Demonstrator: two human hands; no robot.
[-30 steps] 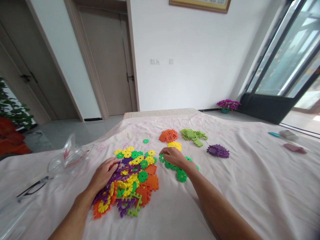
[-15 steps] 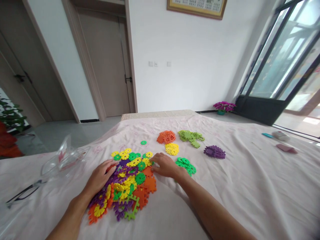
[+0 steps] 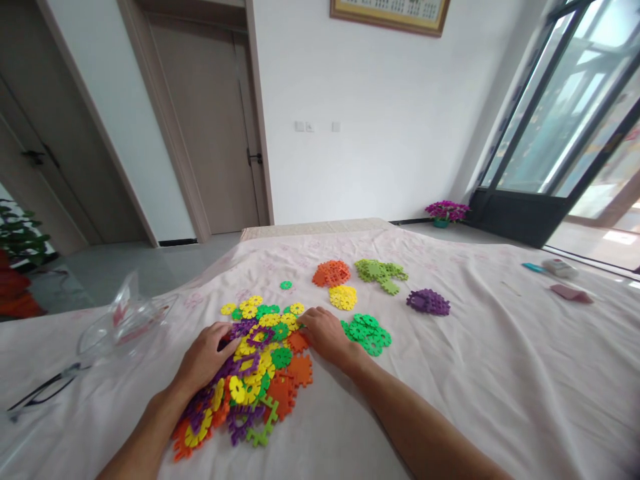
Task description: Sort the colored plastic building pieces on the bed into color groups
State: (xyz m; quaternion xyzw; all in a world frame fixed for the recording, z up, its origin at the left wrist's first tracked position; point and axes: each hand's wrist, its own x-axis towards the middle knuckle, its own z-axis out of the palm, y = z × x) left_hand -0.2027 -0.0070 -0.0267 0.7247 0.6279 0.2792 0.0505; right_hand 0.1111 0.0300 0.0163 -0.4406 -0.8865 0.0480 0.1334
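A mixed heap of plastic interlocking pieces lies between my hands: yellow notched discs [image 3: 271,320], green notched discs [image 3: 281,358], purple toothed frames [image 3: 261,337] and orange toothed squares [image 3: 284,395]. My left hand [image 3: 207,357] rests on the heap's left side, thumb and fingers apart, touching purple pieces. At the upper right edge of the heap is my right hand [image 3: 325,333], its bent fingertips close together among the discs. Whatever is under those fingertips is hidden. A light green toothed frame [image 3: 263,430] lies at the near edge.
Beyond the heap are single-colour piles: orange pieces [image 3: 331,273], light green pieces [image 3: 380,273], yellow discs [image 3: 343,297], purple pieces [image 3: 429,302] and green discs [image 3: 370,333]. Glasses [image 3: 47,387] and a clear plastic bag [image 3: 125,320] lie at left, a pink cloth [image 3: 571,293] at right.
My left hand has shifted slightly to the right, its thumb further over the heap, and pieces beside it have moved. My right hand stays at the heap's edge.
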